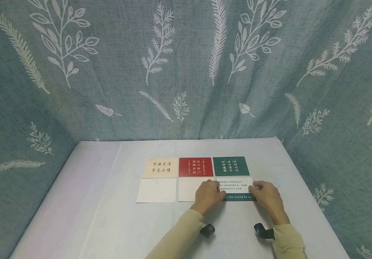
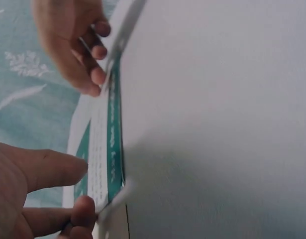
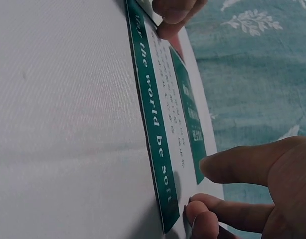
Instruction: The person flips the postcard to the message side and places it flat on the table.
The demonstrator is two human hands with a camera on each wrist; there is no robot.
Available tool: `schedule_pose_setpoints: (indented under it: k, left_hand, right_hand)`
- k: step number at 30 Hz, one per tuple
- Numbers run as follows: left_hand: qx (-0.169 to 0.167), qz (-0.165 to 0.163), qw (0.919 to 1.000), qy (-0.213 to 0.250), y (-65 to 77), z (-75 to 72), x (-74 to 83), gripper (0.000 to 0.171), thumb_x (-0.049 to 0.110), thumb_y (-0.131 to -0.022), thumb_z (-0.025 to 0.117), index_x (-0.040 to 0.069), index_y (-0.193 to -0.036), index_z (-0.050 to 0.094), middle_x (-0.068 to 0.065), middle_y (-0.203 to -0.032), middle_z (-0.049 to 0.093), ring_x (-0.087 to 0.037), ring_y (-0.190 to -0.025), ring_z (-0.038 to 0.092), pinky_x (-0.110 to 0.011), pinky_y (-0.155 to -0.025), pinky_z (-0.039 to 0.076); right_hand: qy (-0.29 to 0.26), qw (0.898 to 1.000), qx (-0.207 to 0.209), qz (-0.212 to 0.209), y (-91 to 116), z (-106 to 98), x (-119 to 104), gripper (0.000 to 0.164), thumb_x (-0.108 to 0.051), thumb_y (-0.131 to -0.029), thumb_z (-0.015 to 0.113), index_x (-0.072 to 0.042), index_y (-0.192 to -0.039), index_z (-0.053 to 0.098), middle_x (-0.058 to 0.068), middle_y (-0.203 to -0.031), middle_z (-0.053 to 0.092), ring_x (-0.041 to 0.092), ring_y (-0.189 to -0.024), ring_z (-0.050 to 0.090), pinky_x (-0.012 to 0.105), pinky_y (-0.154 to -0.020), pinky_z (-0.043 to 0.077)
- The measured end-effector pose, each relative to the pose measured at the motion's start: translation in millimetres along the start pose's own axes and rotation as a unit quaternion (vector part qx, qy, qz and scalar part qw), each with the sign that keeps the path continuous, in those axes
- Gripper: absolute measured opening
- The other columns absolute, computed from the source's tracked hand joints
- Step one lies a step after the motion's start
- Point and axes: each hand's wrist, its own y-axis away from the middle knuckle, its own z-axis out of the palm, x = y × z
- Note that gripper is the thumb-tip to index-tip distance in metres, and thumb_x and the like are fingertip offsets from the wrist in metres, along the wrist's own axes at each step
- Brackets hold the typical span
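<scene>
A white card with a green band point(image 1: 237, 197), printed with dark characters and English lettering, lies in the front row at the right. My left hand point(image 1: 208, 196) is at its left edge and covers part of it and of the blank card beside it. At the right edge, the fingers of my right hand point(image 1: 266, 198) touch or nearly touch the card. In the right wrist view the thumb and fingers point(image 3: 237, 164) stand apart at the card's end. The left wrist view shows the left fingers point(image 2: 53, 169) likewise spread around the near end, with no clear pinch.
Behind lie a cream card point(image 1: 161, 172), a red card point(image 1: 195, 167) and a dark green card point(image 1: 231, 166) in a row. Front left are a blank off-white card point(image 1: 156, 190) and a second blank card point(image 1: 186, 189). A white cloth point(image 1: 114, 223) covers the table, with leaf-patterned curtains point(image 1: 186, 72) around it.
</scene>
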Motion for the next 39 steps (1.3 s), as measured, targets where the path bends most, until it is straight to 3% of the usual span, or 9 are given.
schedule_pose_setpoints:
  k: [5, 8, 12, 15, 21, 24, 27, 31, 39]
  left_hand:
    - [-0.007, -0.030, 0.9963, 0.080, -0.3, -0.4, -1.7, 0.024, 0.018, -0.084, 0.073, 0.014, -0.066, 0.058, 0.004, -0.063, 0.054, -0.011, -0.062, 0.051, -0.027, -0.055, 0.040]
    - [-0.010, -0.051, 0.9926, 0.110, -1.2, 1.1, -2.7, 0.013, 0.019, -0.084, 0.073, 0.006, -0.084, 0.070, 0.004, -0.071, 0.060, -0.011, -0.070, 0.054, -0.030, -0.065, 0.046]
    - [-0.012, -0.065, 0.9896, 0.128, -1.6, 1.6, -2.8, 0.034, 0.019, -0.084, 0.072, -0.002, -0.110, 0.072, 0.004, -0.076, 0.062, -0.012, -0.073, 0.055, -0.032, -0.069, 0.047]
    - [-0.015, -0.067, 0.9888, 0.132, -1.6, 1.0, -2.6, 0.034, 0.019, -0.084, 0.072, -0.003, -0.111, 0.071, 0.004, -0.073, 0.061, -0.012, -0.071, 0.055, -0.031, -0.066, 0.046]
    - [-0.016, -0.061, 0.9908, 0.119, -1.6, 1.0, -2.2, 0.013, 0.020, -0.085, 0.071, 0.008, -0.083, 0.068, 0.004, -0.067, 0.057, -0.011, -0.068, 0.052, -0.028, -0.063, 0.042]
    - [-0.020, -0.058, 0.9896, 0.130, -1.2, 0.8, -1.6, 0.019, 0.018, -0.085, 0.070, 0.013, -0.071, 0.058, 0.003, -0.063, 0.055, -0.011, -0.061, 0.050, -0.027, -0.057, 0.039]
    - [-0.030, -0.063, 0.9845, 0.161, -1.3, 0.3, -0.2, 0.020, 0.018, -0.086, 0.069, 0.013, -0.070, 0.058, 0.002, -0.061, 0.054, -0.012, -0.057, 0.049, -0.027, -0.052, 0.037]
    - [-0.039, -0.078, 0.9767, 0.196, -3.1, 0.1, 0.6, 0.012, 0.018, -0.087, 0.070, 0.007, -0.084, 0.068, 0.001, -0.067, 0.057, -0.013, -0.061, 0.051, -0.027, -0.054, 0.041]
    - [-0.031, -0.105, 0.9725, 0.206, -5.2, 0.4, 1.1, 0.047, 0.020, -0.086, 0.073, -0.004, -0.125, 0.066, -0.001, -0.088, 0.064, -0.015, -0.078, 0.058, -0.032, -0.070, 0.051]
  right_hand:
    - [-0.007, 1.000, 0.002, -0.002, -1.8, 0.4, 2.3, 0.047, -0.024, -0.094, 0.063, 0.009, -0.126, 0.063, 0.024, -0.111, 0.069, 0.029, -0.090, 0.064, 0.049, -0.081, 0.051]
    - [-0.005, 1.000, 0.004, -0.001, -2.3, 0.8, 3.1, 0.046, -0.024, -0.093, 0.063, 0.009, -0.126, 0.064, 0.024, -0.110, 0.069, 0.029, -0.089, 0.063, 0.049, -0.080, 0.050]
    - [-0.001, 1.000, 0.006, 0.000, -2.7, 1.3, 4.4, 0.047, -0.024, -0.092, 0.064, 0.008, -0.126, 0.063, 0.024, -0.111, 0.069, 0.030, -0.090, 0.063, 0.049, -0.081, 0.050]
    - [0.003, 1.000, 0.007, 0.000, -2.9, 1.1, 5.8, 0.048, -0.025, -0.092, 0.065, 0.008, -0.127, 0.063, 0.024, -0.112, 0.068, 0.031, -0.092, 0.063, 0.050, -0.082, 0.049]
    - [0.026, 1.000, 0.010, 0.000, -1.9, -0.6, 7.7, 0.053, -0.026, -0.092, 0.065, 0.008, -0.132, 0.059, 0.026, -0.118, 0.066, 0.038, -0.102, 0.062, 0.055, -0.088, 0.048]
    - [0.041, 0.999, 0.008, -0.005, -2.1, 0.0, 7.2, 0.056, -0.026, -0.091, 0.065, 0.009, -0.134, 0.058, 0.027, -0.121, 0.064, 0.040, -0.107, 0.061, 0.057, -0.091, 0.048]
    - [0.046, 0.999, 0.004, -0.009, -1.7, 1.4, 5.4, 0.057, -0.025, -0.091, 0.066, 0.010, -0.135, 0.057, 0.028, -0.122, 0.064, 0.040, -0.107, 0.061, 0.057, -0.092, 0.048]
    - [0.046, 0.999, 0.012, -0.013, -0.4, 2.6, 2.6, 0.056, -0.023, -0.091, 0.067, 0.011, -0.134, 0.057, 0.030, -0.121, 0.064, 0.040, -0.105, 0.062, 0.057, -0.091, 0.049]
    - [0.041, 0.999, 0.021, -0.009, -0.3, 3.6, 5.0, 0.055, -0.023, -0.090, 0.068, 0.010, -0.133, 0.058, 0.028, -0.119, 0.065, 0.038, -0.102, 0.062, 0.055, -0.089, 0.049]
